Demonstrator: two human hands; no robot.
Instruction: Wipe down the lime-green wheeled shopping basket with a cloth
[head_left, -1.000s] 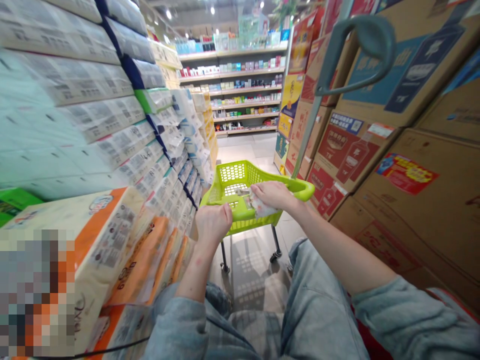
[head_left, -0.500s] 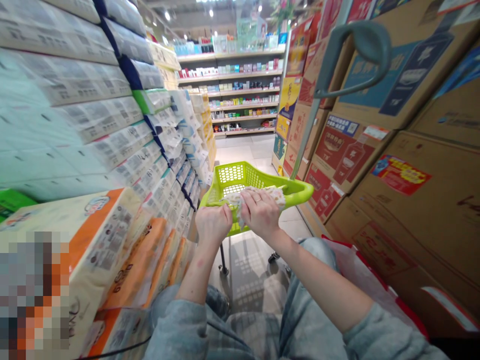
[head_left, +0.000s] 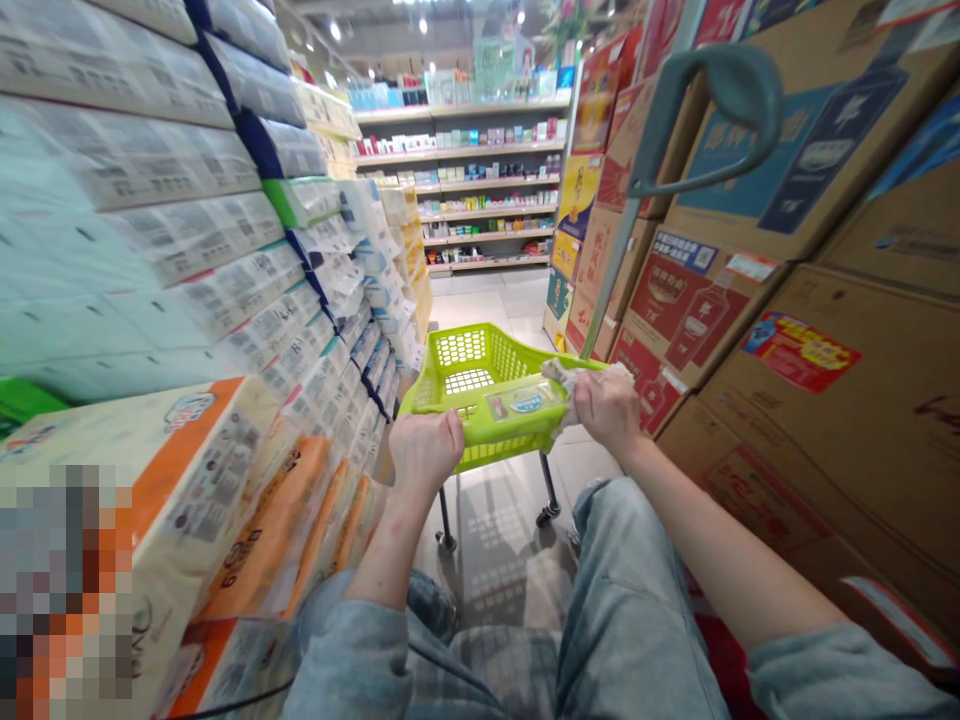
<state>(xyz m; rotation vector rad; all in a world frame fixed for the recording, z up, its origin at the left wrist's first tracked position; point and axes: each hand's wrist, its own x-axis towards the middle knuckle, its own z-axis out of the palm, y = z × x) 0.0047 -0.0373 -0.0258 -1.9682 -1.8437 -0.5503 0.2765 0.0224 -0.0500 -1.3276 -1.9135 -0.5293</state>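
Observation:
A lime-green shopping basket on wheels (head_left: 480,360) stands in the aisle in front of me. My left hand (head_left: 426,448) is closed on the near left corner of its rim. My right hand (head_left: 609,408) is closed on a crumpled white cloth (head_left: 564,374) and presses it against the basket's near right corner. A label (head_left: 522,402) shows on the near rim between my hands. The basket's grey pull handle (head_left: 720,110) rises up to the right.
Stacked packs of tissue paper (head_left: 187,300) wall the left side, with orange packs (head_left: 247,500) low beside my left arm. Brown and red cartons (head_left: 787,300) are piled along the right. The tiled floor (head_left: 487,300) runs ahead to stocked shelves (head_left: 487,180).
My right hand has slid the cloth along the near rim from the middle to the right corner, uncovering the label. My left hand has kept its grip.

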